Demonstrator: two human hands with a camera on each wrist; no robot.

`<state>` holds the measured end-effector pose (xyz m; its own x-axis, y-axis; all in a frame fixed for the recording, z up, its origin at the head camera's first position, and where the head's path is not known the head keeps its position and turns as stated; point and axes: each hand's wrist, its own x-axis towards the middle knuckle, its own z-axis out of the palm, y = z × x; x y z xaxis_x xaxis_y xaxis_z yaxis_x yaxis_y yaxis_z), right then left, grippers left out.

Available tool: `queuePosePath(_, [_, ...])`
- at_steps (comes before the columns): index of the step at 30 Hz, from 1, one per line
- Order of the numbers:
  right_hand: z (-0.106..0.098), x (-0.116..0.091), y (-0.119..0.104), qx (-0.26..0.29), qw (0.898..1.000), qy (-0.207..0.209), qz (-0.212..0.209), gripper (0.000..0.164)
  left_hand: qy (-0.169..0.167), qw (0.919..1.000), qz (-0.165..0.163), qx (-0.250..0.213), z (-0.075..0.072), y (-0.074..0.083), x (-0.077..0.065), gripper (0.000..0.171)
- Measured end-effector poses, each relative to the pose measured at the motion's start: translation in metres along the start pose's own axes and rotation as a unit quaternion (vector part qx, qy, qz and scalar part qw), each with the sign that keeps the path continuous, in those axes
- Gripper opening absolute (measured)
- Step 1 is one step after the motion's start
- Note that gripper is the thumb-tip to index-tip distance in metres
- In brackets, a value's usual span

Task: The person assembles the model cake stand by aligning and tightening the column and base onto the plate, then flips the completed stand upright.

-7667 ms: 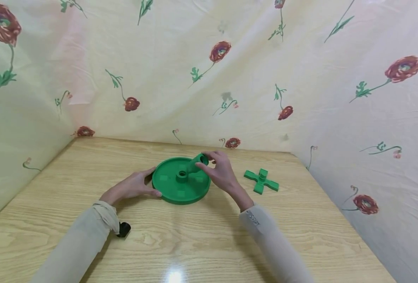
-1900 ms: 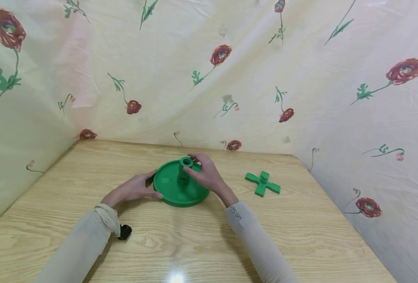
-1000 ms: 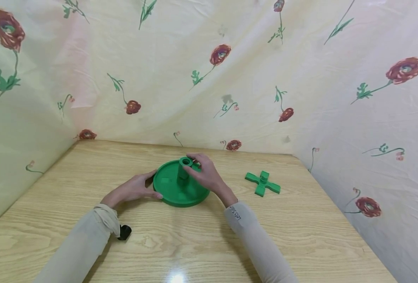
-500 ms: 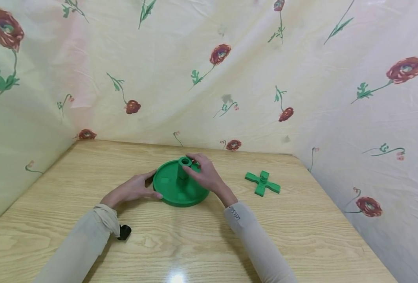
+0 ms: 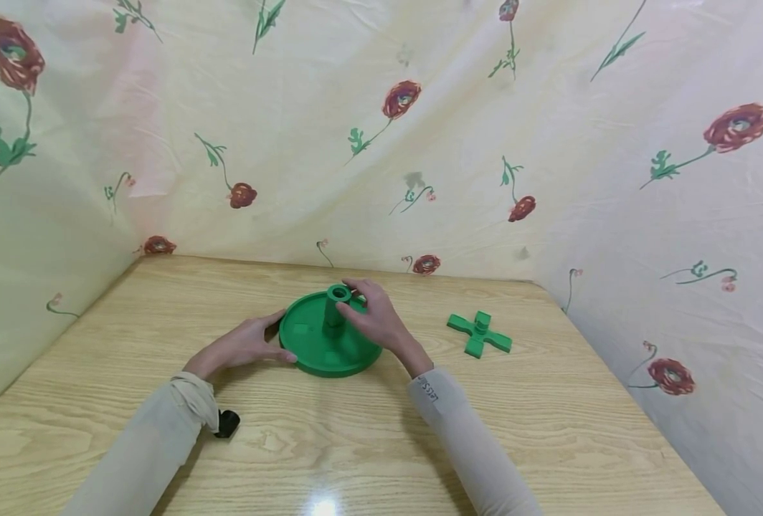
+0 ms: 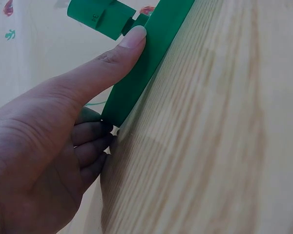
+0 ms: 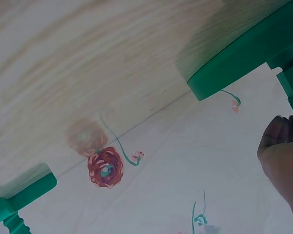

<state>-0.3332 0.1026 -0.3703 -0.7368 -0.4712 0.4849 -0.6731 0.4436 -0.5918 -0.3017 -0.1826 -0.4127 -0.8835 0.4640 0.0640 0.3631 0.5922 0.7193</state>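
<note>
A green round base [image 5: 307, 351] with a raised rim lies on the wooden table. My left hand [image 5: 246, 344] holds its left edge, thumb at the near side and fingers behind. Over the base's centre stands a green tube [image 5: 333, 311], upright and hollow at the top. My right hand [image 5: 381, 317] grips this tube between thumb and fingers. In the left wrist view a narrower neck shows between the tube [image 6: 90, 15] and the base [image 6: 136, 75]. The right wrist view catches only part of the right hand [image 7: 285, 168], at the edge.
A green cross-shaped piece [image 5: 478, 334] with a ridged stub lies to the right of the base. A small black object [image 5: 228, 423] sits beside the left sleeve. Flowered cloth [image 5: 291, 129] hangs behind the table [image 5: 356, 444] and at both sides.
Earliest, the right hand held the tube tilted, right of the base's central socket. It has since moved left and set upright over the centre. Lately only slight shifts show; the left hand stays put.
</note>
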Motion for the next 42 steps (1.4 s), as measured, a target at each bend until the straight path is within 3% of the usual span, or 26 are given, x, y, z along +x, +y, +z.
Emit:
queuePosePath(11, [0.0021,0.0006,-0.0034,-0.002,1.0,0.012,0.026,0.046,0.001,1.0,0.003,0.0,0.0004,-0.0008,-0.0002,0.108])
queuePosePath(22, [0.0016,0.0007,0.0011,0.002,1.0,-0.003,0.005,0.044,0.001,1.0,0.001,-0.003,0.0005,-0.0005,0.0002,0.108])
queuePosePath(31, [0.0026,0.0018,-0.003,0.004,0.999,-0.003,0.035,0.048,0.001,1.0,0.0,0.0,0.0001,0.0004,-0.0001,0.109])
queuePosePath(42, [0.0025,0.0006,-0.0029,-0.004,1.0,-0.014,0.014,0.047,-0.003,1.0,-0.006,-0.004,0.0002,0.0008,-0.0001,0.11])
